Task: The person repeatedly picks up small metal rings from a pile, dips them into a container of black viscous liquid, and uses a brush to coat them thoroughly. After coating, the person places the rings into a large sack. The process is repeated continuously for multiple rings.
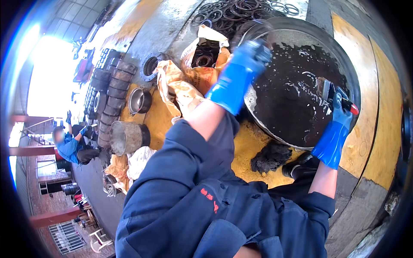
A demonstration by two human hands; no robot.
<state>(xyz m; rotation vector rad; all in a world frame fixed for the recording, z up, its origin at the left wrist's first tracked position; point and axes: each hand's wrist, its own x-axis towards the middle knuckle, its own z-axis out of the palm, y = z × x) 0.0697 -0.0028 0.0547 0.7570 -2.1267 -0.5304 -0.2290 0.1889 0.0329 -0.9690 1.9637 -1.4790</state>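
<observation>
My right hand (342, 112), in a blue rubber glove, is closed around a paintbrush (324, 88) with a black handle and red end. Its bristles hang over the dark, wet liquid (297, 99) in a wide round metal pan (352, 64). My left hand (253, 55), gloved the same way, is smeared by motion above the pan's left rim. A blurred ring-like outline shows by its fingers, and I cannot make out whether they grip it. Just beyond lies a heap of dark rings (228, 13). An open woven sack (183, 92) with rings inside stands left of the pan.
A dark clump (271, 157) lies on the yellow floor near my foot. Further left are a metal pot (128, 137), a steel bowl (140, 101), a flanged pipe piece (150, 66) and stacked dark cylinders (115, 92). Another person (71, 144) in blue works at the far left.
</observation>
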